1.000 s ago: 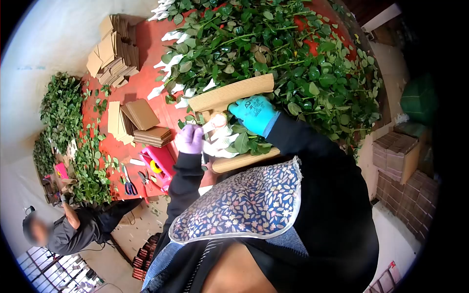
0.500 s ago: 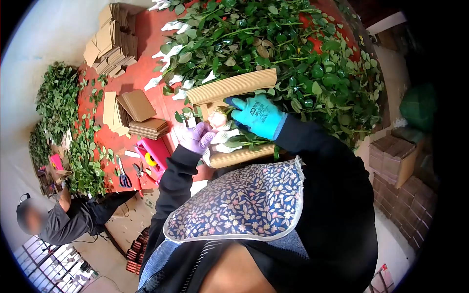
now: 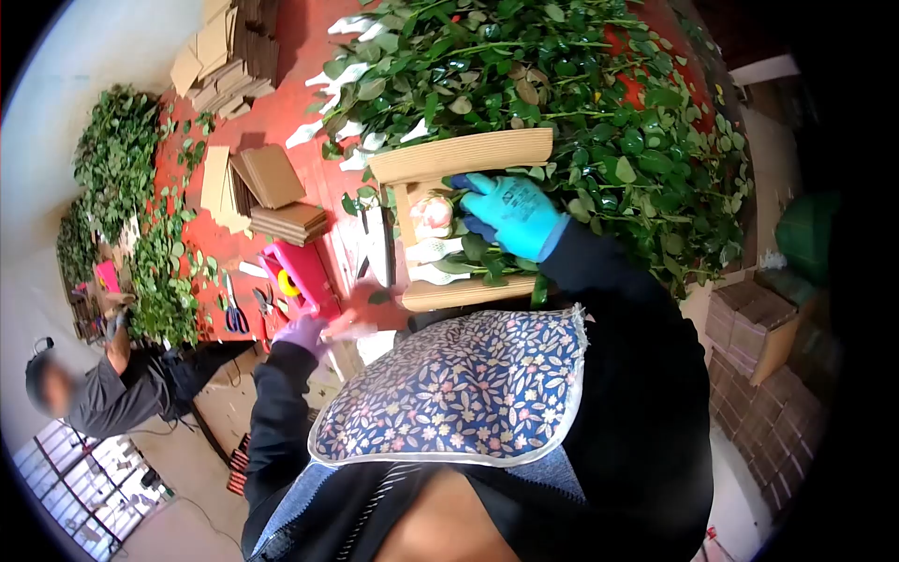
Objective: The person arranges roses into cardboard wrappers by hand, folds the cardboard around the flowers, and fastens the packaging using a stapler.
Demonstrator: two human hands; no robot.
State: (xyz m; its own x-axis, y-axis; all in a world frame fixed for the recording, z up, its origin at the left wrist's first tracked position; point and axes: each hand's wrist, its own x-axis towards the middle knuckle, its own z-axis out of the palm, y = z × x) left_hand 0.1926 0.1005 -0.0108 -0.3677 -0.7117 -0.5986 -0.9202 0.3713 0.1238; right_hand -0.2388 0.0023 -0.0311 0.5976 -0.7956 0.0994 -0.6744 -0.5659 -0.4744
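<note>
Over cardboard [image 3: 464,155], right hand [image 3: 515,217] beside rose [image 3: 432,215]; left hand [image 3: 303,334] seemingly touching dispenser [image 3: 316,291].

Left hand [image 3: 303,335] — blurred, contact unclear

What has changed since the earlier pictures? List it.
The left hand has drawn away from the flower head, leftward and back toward the person's body, and is now near the pink tape dispenser. Blur hides whether it holds anything. The right hand stays over the stems beside the flower head, which still lies in the corrugated cardboard.
</note>
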